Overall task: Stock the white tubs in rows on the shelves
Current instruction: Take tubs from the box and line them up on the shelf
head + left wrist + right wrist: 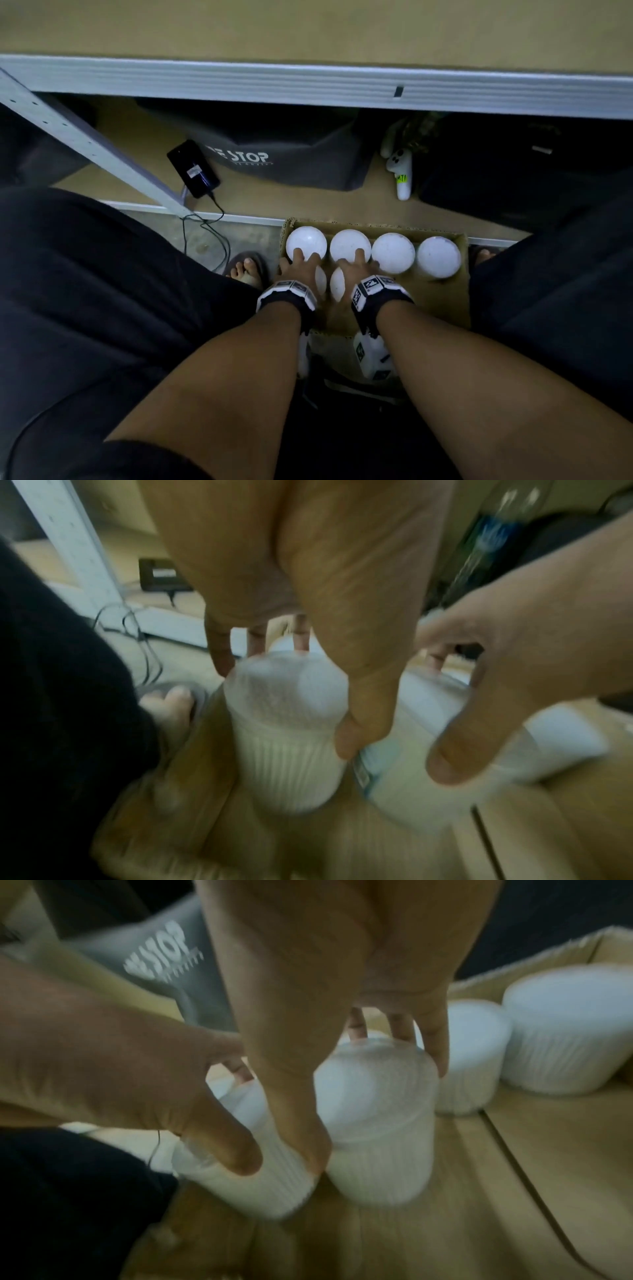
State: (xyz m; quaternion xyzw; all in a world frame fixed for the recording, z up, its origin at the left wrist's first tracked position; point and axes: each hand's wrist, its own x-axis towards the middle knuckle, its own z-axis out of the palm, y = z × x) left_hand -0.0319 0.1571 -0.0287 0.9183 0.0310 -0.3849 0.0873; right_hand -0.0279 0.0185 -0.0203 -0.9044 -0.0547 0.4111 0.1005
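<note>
Both my hands are down in the cardboard box (442, 308) on the floor, below the shelf (308, 82) I have to fill. My left hand (297, 265) has its fingers (219, 653) curled over the top of one white tub (291, 723), thumb down its ribbed side; my right hand (356, 265) clamps the next tub (380, 1123) the same way. They look light, thin plastic, likely to flex if squeezed, with smooth tops. I judge the ribbed wall just under the rim the best place to hold.
</note>
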